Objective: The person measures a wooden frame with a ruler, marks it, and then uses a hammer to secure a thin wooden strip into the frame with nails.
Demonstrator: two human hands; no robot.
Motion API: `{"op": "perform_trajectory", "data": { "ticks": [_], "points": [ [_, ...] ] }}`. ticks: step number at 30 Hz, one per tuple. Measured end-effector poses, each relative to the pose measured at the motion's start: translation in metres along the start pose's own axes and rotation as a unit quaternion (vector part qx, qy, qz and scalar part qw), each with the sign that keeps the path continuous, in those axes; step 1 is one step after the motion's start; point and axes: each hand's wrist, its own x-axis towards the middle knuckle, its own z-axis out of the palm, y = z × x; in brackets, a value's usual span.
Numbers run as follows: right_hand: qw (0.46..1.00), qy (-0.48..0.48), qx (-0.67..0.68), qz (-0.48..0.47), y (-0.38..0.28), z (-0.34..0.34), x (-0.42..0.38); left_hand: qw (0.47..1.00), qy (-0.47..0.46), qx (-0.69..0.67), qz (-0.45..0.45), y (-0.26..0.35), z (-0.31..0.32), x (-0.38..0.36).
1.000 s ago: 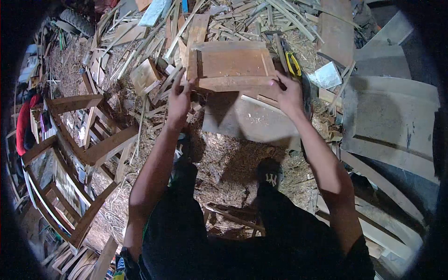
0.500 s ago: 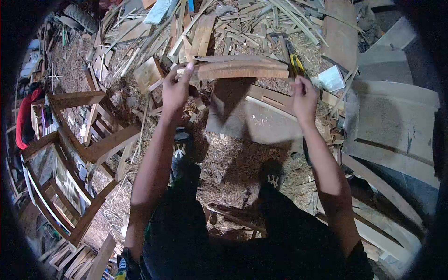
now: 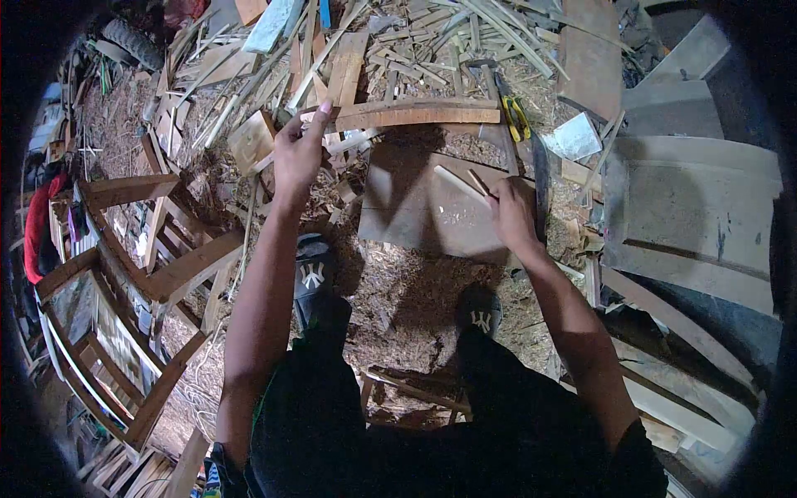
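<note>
My left hand grips the left end of a curved wooden piece, which is held level above the floor. Lower on the right, my right hand has its fingers closed on a thin brown stick. That stick lies beside a pale wooden strip over a flat board dusted with shavings. Yellow-handled pliers lie just right of the curved piece, next to a hammer.
Wooden frames stand at the left. A panel and long planks lie at the right. Offcuts and strips are heaped at the back. Two dark shoes stand on floor covered with shavings. A white block is near the pliers.
My right hand has moved down and left from the curved piece's right end to the thin stick. My left hand still holds the piece, now slightly higher and further left in view.
</note>
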Motion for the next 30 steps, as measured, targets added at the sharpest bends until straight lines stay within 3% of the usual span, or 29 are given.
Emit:
{"op": "perform_trajectory", "data": {
  "ticks": [3,6,10,13,16,18,20,21,22,23,25,30],
  "points": [
    [0.997,0.031,-0.002,-0.069,0.012,0.003,-0.006,1.0,0.008,0.019,0.011,-0.002,0.0,0.001],
    [0.998,0.047,-0.03,-0.027,-0.023,-0.018,-0.016,1.0,0.007,0.01,0.008,-0.002,0.002,-0.001],
    [0.993,0.077,-0.086,-0.026,-0.005,-0.004,-0.022,0.999,-0.007,-0.023,0.021,-0.007,0.002,0.0],
    [0.998,0.017,-0.054,0.014,0.001,-0.007,-0.027,0.999,-0.005,0.024,-0.029,-0.002,0.0,-0.001],
    [0.999,0.014,-0.009,-0.037,0.004,-0.021,-0.036,1.0,-0.016,0.002,-0.022,0.006,-0.001,-0.011],
    [0.992,0.018,0.102,0.071,0.004,-0.032,-0.043,1.0,0.009,0.018,0.019,0.006,0.001,-0.017],
    [0.991,0.041,0.093,0.084,0.006,-0.04,-0.044,0.997,0.036,0.032,0.06,-0.01,0.002,-0.008],
    [0.952,0.055,0.25,0.169,0.0,-0.051,-0.04,0.994,0.047,0.059,0.084,-0.039,0.001,0.011],
    [0.88,0.069,0.399,0.249,-0.003,-0.058,-0.035,0.989,0.058,0.085,0.109,-0.041,0.001,0.015],
    [0.857,0.05,0.474,0.198,0.005,-0.064,-0.028,0.989,0.058,0.084,0.109,-0.046,0.001,0.015],
    [0.793,0.105,0.584,0.14,-0.04,-0.092,-0.003,0.999,0.003,0.005,0.032,-0.021,0.002,-0.005],
    [0.815,0.036,0.577,0.049,-0.111,-0.145,0.071,0.997,-0.005,0.029,0.074,-0.026,-0.001,-0.001]
  ]
}}
